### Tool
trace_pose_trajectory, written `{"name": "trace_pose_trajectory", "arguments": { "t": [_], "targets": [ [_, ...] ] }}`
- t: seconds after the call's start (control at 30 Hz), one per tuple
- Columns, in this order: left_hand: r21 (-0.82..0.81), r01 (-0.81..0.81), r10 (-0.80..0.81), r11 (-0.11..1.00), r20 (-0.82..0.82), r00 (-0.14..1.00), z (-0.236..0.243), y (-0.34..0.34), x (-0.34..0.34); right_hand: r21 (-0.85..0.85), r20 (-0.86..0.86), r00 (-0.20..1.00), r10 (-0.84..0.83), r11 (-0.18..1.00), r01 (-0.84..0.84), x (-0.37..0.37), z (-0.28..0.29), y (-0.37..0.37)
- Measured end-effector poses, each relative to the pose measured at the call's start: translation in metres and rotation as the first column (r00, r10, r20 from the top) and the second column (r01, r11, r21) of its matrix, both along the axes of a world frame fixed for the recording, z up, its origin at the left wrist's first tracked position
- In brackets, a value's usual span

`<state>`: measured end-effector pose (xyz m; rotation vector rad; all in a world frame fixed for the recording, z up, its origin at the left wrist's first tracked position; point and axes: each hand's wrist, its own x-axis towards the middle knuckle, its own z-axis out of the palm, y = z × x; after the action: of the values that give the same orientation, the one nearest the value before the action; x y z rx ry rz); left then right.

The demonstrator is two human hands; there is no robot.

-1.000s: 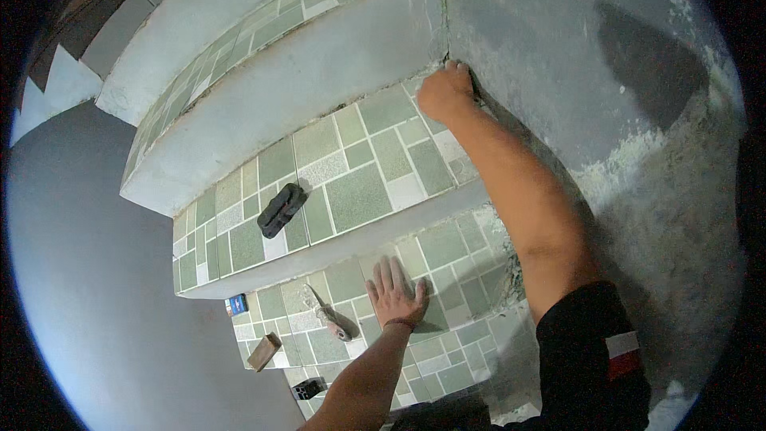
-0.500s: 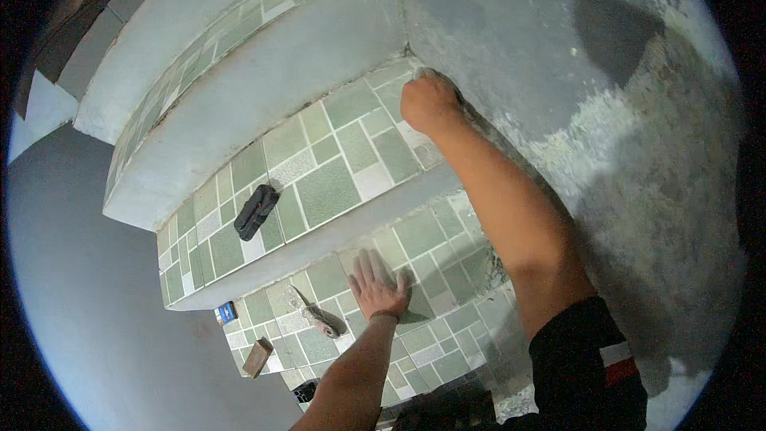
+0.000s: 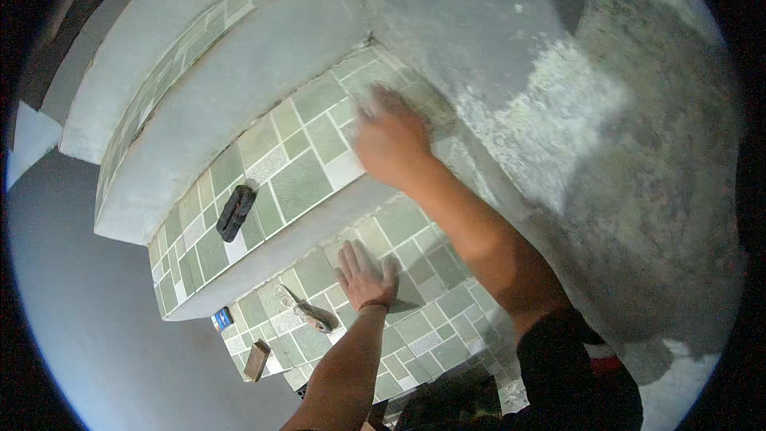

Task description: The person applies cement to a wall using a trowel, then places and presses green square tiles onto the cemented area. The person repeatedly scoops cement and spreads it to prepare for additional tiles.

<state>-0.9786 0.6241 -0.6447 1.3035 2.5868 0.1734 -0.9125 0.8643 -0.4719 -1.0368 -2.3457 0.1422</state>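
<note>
While the right hand point(image 3: 391, 140), blurred so its grip cannot be told, presses the upper step's tiles point(image 3: 299, 179) by the wall point(image 3: 558, 112), the left hand point(image 3: 363, 275) lies flat and released below; leaning may shift a tile.

R hand point(image 3: 391, 140) motion-blurred, fingers indistinct; what's under it can't tell. Small blue object point(image 3: 223, 318) left of trowel point(image 3: 307, 315) too small to ID. Brown block point(image 3: 256, 360) below-left of trowel unclear.
</note>
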Motion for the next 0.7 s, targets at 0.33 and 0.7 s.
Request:
{"name": "trace_pose_trajectory", "arguments": {
  "t": [0.33,0.7],
  "targets": [
    [0.003,0.002,-0.002,1.000,0.022,1.000,-0.001,-0.001,-0.002,-0.024,-0.102,0.974,-0.204,0.979,0.203,0.067,-0.044,-0.030],
    [-0.054,0.009,-0.013,0.999,-0.081,0.997,-0.006,0.003,0.000,-0.240,-0.019,0.981,0.194,0.951,-0.193,0.064,-0.190,-0.147]
  ]
}}
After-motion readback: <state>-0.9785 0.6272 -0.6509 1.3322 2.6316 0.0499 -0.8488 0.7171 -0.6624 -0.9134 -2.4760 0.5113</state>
